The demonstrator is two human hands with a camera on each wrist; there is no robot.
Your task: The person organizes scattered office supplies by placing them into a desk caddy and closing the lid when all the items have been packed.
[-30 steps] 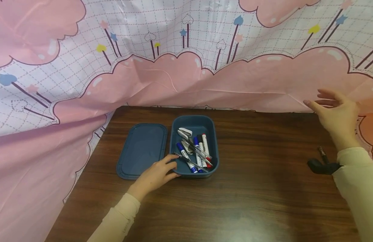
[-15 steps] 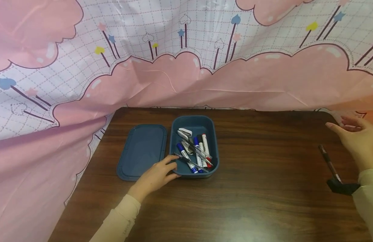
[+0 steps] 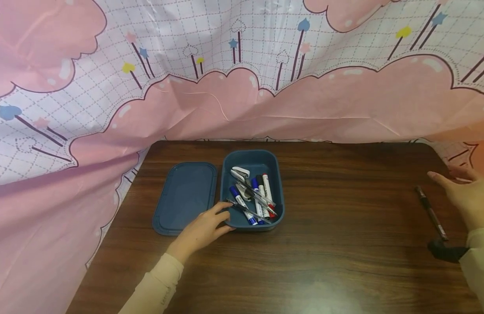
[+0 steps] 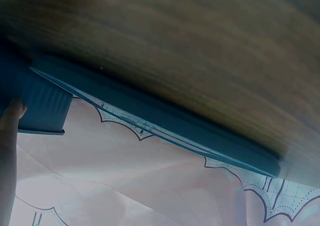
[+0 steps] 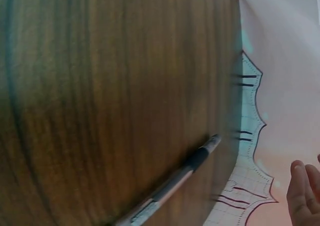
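Note:
A dark blue storage box (image 3: 253,155) stands on the table, its loose lid (image 3: 185,196) lying to its left. My left hand (image 3: 202,226) grips the box's front left corner, fingers over the rim and thumb on the outside; in the left wrist view the thumb (image 4: 15,110) lies against the box wall. Inside are several markers (image 3: 267,186), clear pens (image 3: 246,211) and a white stapler-like item (image 3: 240,173). My right hand (image 3: 467,192) hovers at the table's right side, fingers loosely bent, holding nothing. Left of it a dark pen (image 3: 431,213) lies on the wood (image 5: 172,186).
The brown wooden table (image 3: 344,261) reaches a pink and white patterned cloth (image 3: 305,104) hung behind it and along the left side. A black wrist-worn device (image 3: 446,251) sits by the right sleeve, close to the pen's near end.
My right hand has moved right and down toward the table's right edge, and more of the pen shows. The left hand stays on the box corner.

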